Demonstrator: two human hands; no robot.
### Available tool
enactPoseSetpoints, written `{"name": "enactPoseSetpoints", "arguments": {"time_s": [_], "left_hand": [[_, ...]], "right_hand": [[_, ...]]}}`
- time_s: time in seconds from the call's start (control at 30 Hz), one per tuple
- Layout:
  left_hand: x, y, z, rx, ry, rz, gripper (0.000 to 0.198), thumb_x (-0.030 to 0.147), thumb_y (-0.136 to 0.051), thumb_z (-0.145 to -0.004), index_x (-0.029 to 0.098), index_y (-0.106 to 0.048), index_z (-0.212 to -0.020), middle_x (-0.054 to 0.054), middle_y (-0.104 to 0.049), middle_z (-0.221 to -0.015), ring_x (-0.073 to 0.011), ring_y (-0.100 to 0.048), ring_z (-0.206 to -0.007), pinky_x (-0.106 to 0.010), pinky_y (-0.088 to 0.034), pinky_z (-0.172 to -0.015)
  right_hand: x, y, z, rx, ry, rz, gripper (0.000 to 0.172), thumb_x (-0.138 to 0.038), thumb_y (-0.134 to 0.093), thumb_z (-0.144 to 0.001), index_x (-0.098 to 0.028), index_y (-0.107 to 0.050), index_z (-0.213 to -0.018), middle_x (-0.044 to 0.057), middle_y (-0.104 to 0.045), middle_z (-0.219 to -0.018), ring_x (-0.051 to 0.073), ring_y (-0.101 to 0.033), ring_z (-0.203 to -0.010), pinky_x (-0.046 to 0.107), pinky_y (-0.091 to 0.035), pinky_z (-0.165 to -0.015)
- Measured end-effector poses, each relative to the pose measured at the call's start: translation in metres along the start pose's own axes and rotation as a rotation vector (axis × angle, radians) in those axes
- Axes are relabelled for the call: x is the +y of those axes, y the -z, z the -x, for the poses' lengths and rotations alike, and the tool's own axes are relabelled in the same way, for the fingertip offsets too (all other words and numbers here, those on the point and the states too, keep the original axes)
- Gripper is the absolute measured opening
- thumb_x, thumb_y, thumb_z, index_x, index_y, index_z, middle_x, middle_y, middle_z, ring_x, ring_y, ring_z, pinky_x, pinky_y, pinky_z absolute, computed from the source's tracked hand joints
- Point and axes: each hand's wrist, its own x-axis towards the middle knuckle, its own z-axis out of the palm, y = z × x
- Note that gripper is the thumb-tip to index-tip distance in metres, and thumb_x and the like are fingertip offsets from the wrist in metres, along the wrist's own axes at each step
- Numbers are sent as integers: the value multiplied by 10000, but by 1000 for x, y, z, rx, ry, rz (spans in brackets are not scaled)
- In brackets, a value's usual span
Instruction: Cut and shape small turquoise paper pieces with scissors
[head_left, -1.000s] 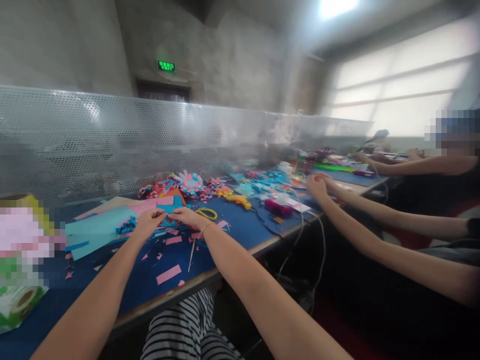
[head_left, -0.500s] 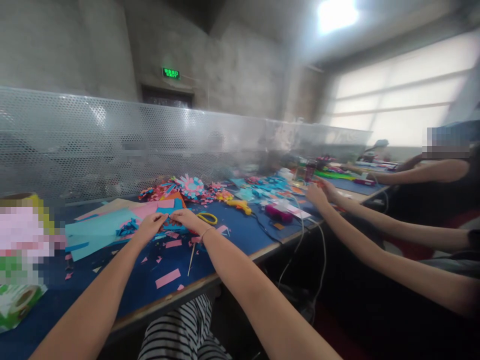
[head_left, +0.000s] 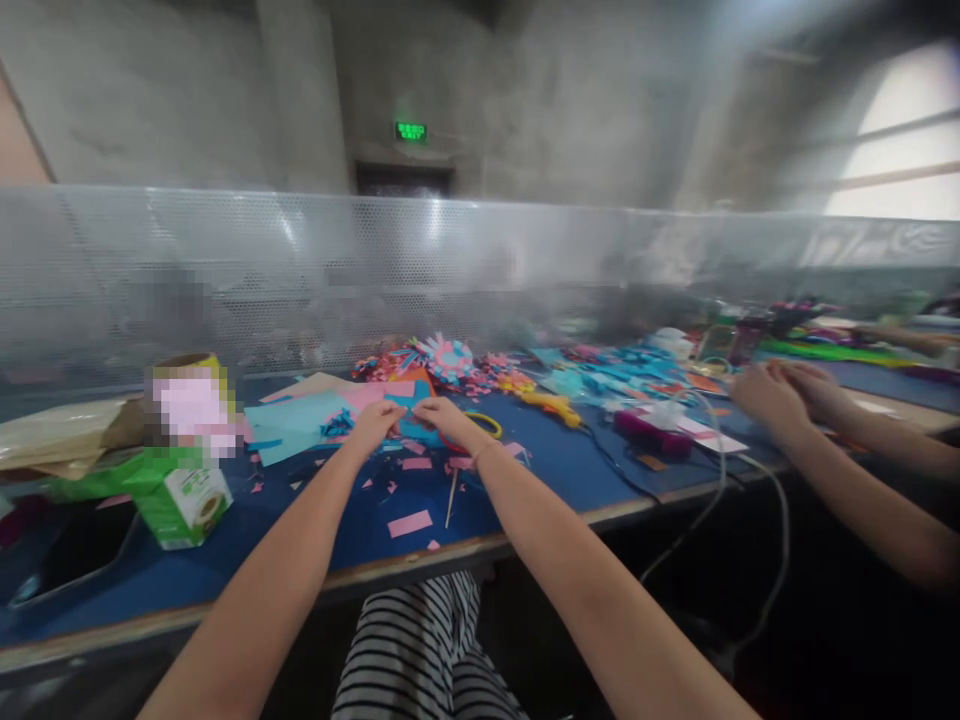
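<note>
Over the blue-topped table (head_left: pixel 495 500), my left hand (head_left: pixel 380 422) and my right hand (head_left: pixel 445 420) are close together with their fingertips pinched. Between the fingertips is something tiny that I cannot make out. Blue paper (head_left: pixel 415 396) lies just behind them, partly hidden by the hands. Yellow-handled scissors (head_left: pixel 489 424) rest beside my right wrist. Below the hands are scattered pink paper pieces (head_left: pixel 409 524) and a thin wooden stick (head_left: pixel 451 498). To the left lie a light blue sheet (head_left: pixel 292 425) and a small heap of blue strips (head_left: pixel 337 423).
A yellow glue gun (head_left: pixel 551 406) with a black cord lies to the right, near a purple object (head_left: pixel 652 433). A pink-and-blue paper flower (head_left: pixel 448 357) stands at the back. On the left are a green box (head_left: pixel 184 500) and a phone (head_left: pixel 82 550). A co-worker's hands (head_left: pixel 780 400) are at right.
The view has turned left, so things sit further right in the picture, and the phone on the left has come into view. My hands stay pinched together, with a slightly wider gap between them.
</note>
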Motion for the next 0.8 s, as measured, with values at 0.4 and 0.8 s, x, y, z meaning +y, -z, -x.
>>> {"name": "enactPoseSetpoints", "arguments": {"time_s": [0.4, 0.8], "left_hand": [[-5, -3, -1, 13, 28, 99, 320, 458, -547, -651, 156, -529, -546, 8, -529, -478, -93, -454, -415, -235, -391, -464], [-4, -10, 3, -34, -37, -130, 243, 370, -510, -685, 170, -514, -547, 6, -554, -499, -118, -508, -470, -238, -408, -505]], "right_hand": [[5, 3, -3, 91, -20, 55, 236, -372, -560, -608, -136, -574, -609, -22, -513, -538, 79, -434, -502, 217, -329, -504], [6, 2, -7, 125, 94, 175, 135, -263, -514, -632, -141, -542, -582, -28, -520, -545, 90, -481, -563, 216, -377, -570]]}}
